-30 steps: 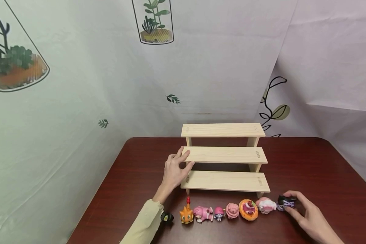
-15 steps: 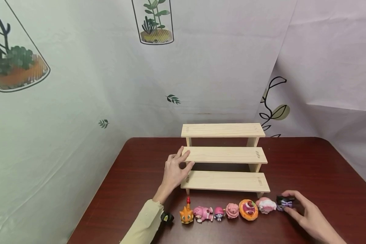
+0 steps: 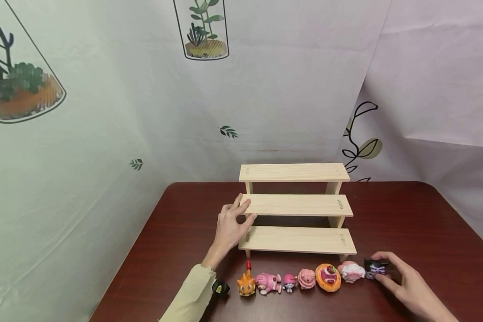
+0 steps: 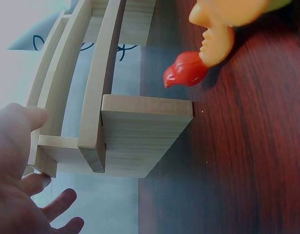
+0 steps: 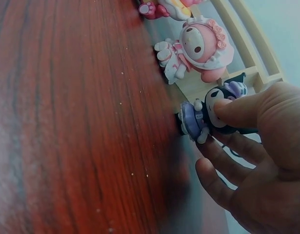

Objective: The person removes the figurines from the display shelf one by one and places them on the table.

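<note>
My right hand pinches a small black-and-purple figurine at the right end of a row of toy figures. Its thumb lies across the figurine's face, and the figurine stands upright on the table. Beside it is a pink figurine in a white bonnet. My left hand holds the left end of the middle board of a three-tier wooden display stand, with thumb and fingers around the board's corner. An orange figurine with a red-tipped tail lies in front of the stand's left leg.
Between the end figures lie a pink bear figurine, a small magenta figurine, a pink swirl-shaped figurine and an orange tart-shaped one. A black object sits by the left sleeve. A printed cloth hangs behind the table.
The black-and-purple figurine has shifted slightly left and turned a little in my right hand. My left hand stays on the stand.
</note>
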`<state>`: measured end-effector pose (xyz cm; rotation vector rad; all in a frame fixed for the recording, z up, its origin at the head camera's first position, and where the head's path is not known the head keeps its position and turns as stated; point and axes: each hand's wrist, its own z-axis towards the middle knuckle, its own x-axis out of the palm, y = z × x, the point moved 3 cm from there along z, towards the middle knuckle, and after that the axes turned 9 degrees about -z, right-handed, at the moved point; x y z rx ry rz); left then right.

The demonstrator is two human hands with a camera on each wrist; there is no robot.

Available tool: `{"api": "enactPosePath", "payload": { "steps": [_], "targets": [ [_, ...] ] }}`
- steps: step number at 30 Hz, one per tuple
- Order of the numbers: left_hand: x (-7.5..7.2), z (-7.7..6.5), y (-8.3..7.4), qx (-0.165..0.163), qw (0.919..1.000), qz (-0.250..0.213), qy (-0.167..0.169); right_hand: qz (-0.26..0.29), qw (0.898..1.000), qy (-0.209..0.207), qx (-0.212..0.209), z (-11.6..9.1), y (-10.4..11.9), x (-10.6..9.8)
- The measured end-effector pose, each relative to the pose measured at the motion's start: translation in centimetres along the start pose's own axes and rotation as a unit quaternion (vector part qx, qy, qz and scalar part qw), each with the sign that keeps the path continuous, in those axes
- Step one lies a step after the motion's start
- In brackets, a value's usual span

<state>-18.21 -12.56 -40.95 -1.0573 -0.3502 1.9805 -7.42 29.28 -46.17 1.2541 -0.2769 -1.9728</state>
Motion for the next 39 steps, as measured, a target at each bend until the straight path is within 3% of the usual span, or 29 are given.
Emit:
{"api": "enactPosePath", "payload": {
  "steps": [10,18,27,33,39],
  "targets": [
    [0.0,0.1,0.1,0.005,1.0000,-0.001,-0.005,-0.014,1.000,0.008,0.007,0.1,-0.1,-0.2],
    [-0.1,-0.1,0.1,-0.004,1.0000,0.005,0.002,-0.036,0.996,0.015,0.083,-0.3,-0.4,-1.9],
    [-1.2,-0.7,0.0,-0.040,0.9986,-0.014,0.031,-0.090,0.989,-0.017,0.114,0.0,0.6,-3.5],
    [-3.2,-1.7,0.0,-0.070,0.9963,0.032,0.039,-0.127,0.988,-0.031,0.087,0.2,1.8,-3.6],
    [-5.9,-4.5,-0.6,-0.101,0.9858,0.105,0.083,-0.148,0.988,-0.051,0.015,0.7,3.2,-3.6]
  ]
}}
